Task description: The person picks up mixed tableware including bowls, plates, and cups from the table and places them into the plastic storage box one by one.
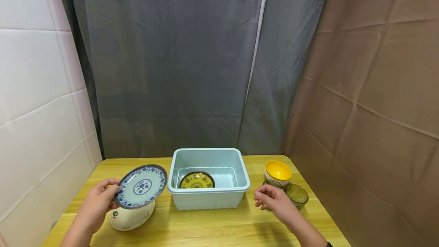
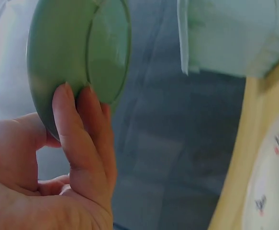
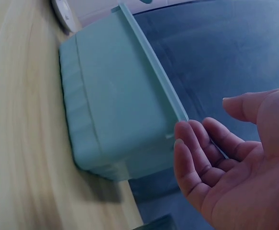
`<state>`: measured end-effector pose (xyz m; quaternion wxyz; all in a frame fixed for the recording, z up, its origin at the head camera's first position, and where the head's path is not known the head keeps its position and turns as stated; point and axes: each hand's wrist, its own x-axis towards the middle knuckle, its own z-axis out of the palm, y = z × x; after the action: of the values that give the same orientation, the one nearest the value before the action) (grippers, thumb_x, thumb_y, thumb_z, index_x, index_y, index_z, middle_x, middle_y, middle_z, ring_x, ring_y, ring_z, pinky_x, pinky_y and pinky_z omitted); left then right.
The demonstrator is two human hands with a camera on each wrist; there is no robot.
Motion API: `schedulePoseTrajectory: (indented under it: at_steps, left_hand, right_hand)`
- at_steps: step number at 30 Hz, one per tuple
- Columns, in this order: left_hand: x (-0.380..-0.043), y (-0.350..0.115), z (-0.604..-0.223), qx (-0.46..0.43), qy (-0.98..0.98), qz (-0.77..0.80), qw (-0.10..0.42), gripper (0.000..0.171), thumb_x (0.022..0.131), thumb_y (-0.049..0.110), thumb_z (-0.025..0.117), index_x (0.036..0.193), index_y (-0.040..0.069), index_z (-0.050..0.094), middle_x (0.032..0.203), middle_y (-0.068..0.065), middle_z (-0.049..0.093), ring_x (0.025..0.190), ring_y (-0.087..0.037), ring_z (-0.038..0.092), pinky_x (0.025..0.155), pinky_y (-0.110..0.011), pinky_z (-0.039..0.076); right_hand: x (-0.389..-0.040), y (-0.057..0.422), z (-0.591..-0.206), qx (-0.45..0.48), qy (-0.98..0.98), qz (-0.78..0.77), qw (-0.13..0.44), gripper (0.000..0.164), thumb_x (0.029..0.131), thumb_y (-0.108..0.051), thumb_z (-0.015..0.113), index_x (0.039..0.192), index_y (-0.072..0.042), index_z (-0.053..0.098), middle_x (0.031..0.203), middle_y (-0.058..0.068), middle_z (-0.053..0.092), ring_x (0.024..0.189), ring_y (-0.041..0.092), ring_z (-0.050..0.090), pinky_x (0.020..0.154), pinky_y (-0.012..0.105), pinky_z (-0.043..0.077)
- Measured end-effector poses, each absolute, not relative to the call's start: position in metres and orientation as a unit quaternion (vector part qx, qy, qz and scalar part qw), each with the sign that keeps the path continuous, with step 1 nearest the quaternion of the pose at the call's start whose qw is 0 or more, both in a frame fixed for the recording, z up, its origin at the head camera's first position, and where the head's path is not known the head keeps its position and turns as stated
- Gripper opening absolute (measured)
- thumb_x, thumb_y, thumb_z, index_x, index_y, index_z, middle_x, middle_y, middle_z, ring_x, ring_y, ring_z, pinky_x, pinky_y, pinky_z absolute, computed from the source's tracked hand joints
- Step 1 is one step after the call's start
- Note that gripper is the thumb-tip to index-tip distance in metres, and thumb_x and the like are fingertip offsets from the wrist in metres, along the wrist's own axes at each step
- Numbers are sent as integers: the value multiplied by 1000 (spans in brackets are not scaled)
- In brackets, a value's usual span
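My left hand (image 1: 97,200) pinches the edge of a blue-and-white patterned plate (image 1: 142,186), thumb on top and fingers beneath. The plate is tilted and held above a white plate with small printed flowers (image 1: 132,218) on the table. In the left wrist view the plate's pale green underside (image 2: 62,57) shows above the fingers. My right hand (image 1: 274,200) hovers with loosely curled fingers and nothing in them, right of the light blue basin (image 1: 207,200) and in front of two dark glass cups (image 1: 297,195). A yellow patterned plate (image 1: 197,181) sits inside the basin.
A yellow bowl (image 1: 278,170) is stacked on white ones at the right rear of the wooden table (image 1: 202,231). Grey curtain (image 1: 171,68) hangs behind the table. White cloth (image 1: 37,87) stands on the left, brown cloth (image 1: 377,106) on the right.
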<state>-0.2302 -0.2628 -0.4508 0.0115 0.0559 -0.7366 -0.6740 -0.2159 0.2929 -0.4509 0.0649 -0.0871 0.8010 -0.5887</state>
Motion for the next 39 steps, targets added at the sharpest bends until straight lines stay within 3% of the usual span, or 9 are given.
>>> schedulePoseTrajectory:
  at_steps: [7,14,26,34,39]
  left_hand:
    - [-227,-232,-434,8,-735,-678,1,29,110,4,52,136,-11,50,88,-8,69,70,-15,66,65,-26,58]
    - [-232,-199,-429,-14,-746,-665,-11,31,108,4,56,136,-10,53,91,-9,72,74,-18,66,66,-29,59]
    - [-241,-141,-427,-41,-728,-684,-10,26,100,-1,60,125,-7,59,88,-8,69,73,-20,62,60,-30,57]
    - [-244,-114,-425,-54,-721,-691,-11,25,98,-1,60,122,-4,63,88,-8,66,73,-20,59,59,-30,55]
    - [-245,-103,-427,-83,-718,-691,-24,25,98,0,61,122,-6,61,86,-8,66,71,-19,58,58,-28,53]
  right_hand:
    - [-218,280,-440,-111,803,-583,59,31,114,-25,64,125,4,65,108,7,71,102,27,71,86,37,62]
    - [-225,266,-434,-133,776,-610,88,31,115,-24,63,123,5,65,109,10,73,100,28,72,86,35,61]
    - [-231,233,-419,-166,748,-631,126,23,115,-24,63,118,-2,68,108,9,72,95,22,72,86,35,60]
    - [-235,207,-413,-148,725,-656,148,36,115,-26,62,134,5,60,111,9,70,96,23,71,84,32,61]
    - [-234,202,-414,-139,687,-692,172,35,115,-26,60,133,4,58,107,4,71,91,17,72,83,31,62]
